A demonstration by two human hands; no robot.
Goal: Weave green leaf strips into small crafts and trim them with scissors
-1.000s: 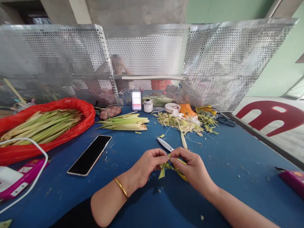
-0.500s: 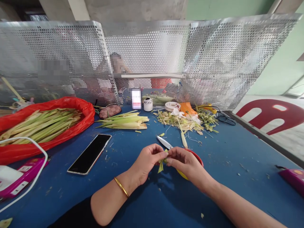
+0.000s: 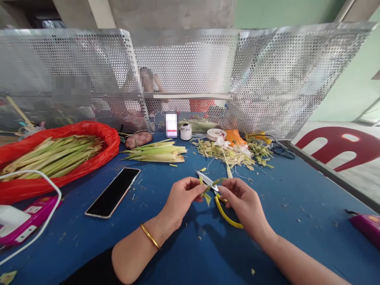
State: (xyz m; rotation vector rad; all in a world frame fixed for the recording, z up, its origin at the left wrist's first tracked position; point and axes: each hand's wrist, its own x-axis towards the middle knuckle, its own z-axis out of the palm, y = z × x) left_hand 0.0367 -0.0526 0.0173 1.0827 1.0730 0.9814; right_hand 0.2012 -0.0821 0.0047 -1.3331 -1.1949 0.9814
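Observation:
Above the blue table, my left hand pinches a small knotted or folded strip of green leaf between thumb and fingertips. At the other side, my right hand is closed, thumb against fingers, on a thin green end of the same leaf strip. Scissors lie on the table behind and beneath the hands. Their blades point away to the left, and the yellow part of the handle shows; the rest is hidden by my right hand. A pale stalk lies just beyond.
A red plastic bag of long leaves stands left, near a phone and a purple power strip. Behind lie a leaf bundle, a white spool, a tape roll and scraps. A perforated metal screen closes the back.
My hands have drawn apart, the right moving right and slightly up, the left slightly left. More of the leaf strip and the yellow scissor handle now shows between them.

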